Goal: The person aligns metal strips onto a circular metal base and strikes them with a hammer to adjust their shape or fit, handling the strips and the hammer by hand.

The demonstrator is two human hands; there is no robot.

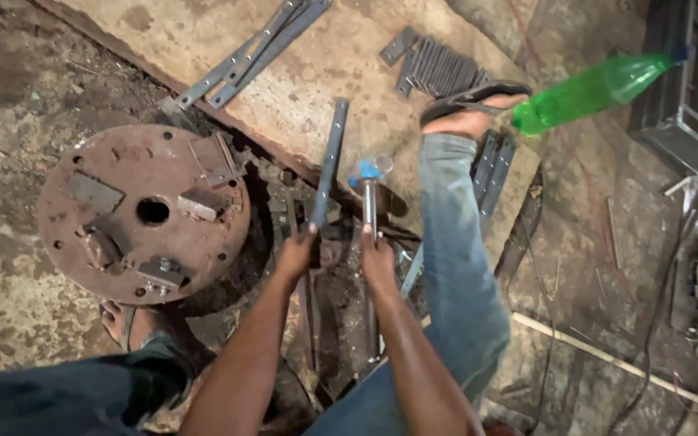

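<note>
Your left hand [296, 254] grips the flat steel bar [329, 157] at its near end, long axis running up-away w/ slight right lean, while right hand [377, 258] is clenched round the metal rod [371, 206] just beside it, roughly parallel.

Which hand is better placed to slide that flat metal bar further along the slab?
Left, probably. The left hand already grips the flat metal bar at its near end, while the right hand is wrapped around the upright metal rod.

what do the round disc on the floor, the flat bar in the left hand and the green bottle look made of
Round disc: likely steel, brown and rust-coated, with blocks fixed on.
Flat bar in the left hand: probably bare steel, dull grey with a slight sheen.
Green bottle: looks like clear-tinted plastic; light passes through.
</note>
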